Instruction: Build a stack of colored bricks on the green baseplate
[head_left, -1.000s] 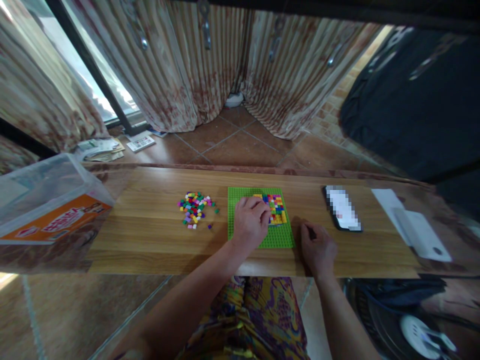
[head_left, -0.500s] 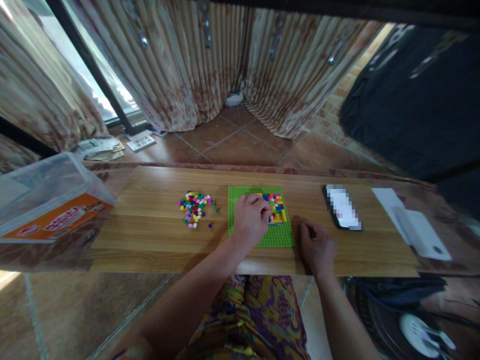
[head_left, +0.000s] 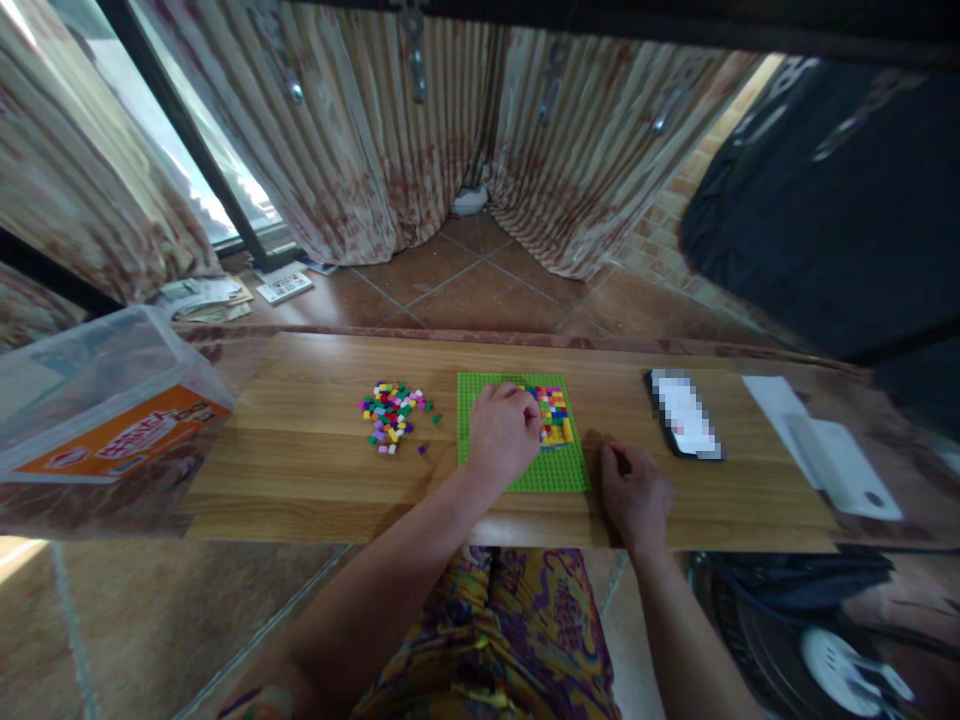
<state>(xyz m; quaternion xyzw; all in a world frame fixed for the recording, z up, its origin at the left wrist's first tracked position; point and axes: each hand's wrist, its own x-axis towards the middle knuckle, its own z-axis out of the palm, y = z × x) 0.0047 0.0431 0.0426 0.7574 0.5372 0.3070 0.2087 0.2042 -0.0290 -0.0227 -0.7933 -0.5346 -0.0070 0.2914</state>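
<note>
Head view: wooden counter (head_left: 300,460) spans the middle of the field, tiled floor (head_left: 420,290) beyond and below it. Green studded baseplate (head_left: 551,476) lies flat near the counter's centre. On its upper right part sits a block of multicoloured toy bricks (head_left: 555,404), packed close together; yellow ones show along the near right corner, while the left portion is covered by the hand. Left hand (head_left: 502,435) is over the baseplate, palm down, fingers bent and their tips drawn together at the left side of the brick block; cannot tell whether a brick is pinched, as the tips are hidden. Right hand (head_left: 636,497) is loosely clenched and rests on the counter just to the right of the baseplate, thumb side toward it; no brick is visible at it. Loose bricks (head_left: 390,410) in mixed colours form a heap left of the baseplate, well apart from it; one green brick (head_left: 436,419) and one dark purple brick (head_left: 421,450) lie just beside the heap. Smartphone (head_left: 686,415), screen lit and pixelated, lies to the right of the right hand. Clear plastic bin (head_left: 97,350) with an orange label (head_left: 124,437) stands at the counter's left end. White flat pieces (head_left: 847,465) lie at the right end.
</note>
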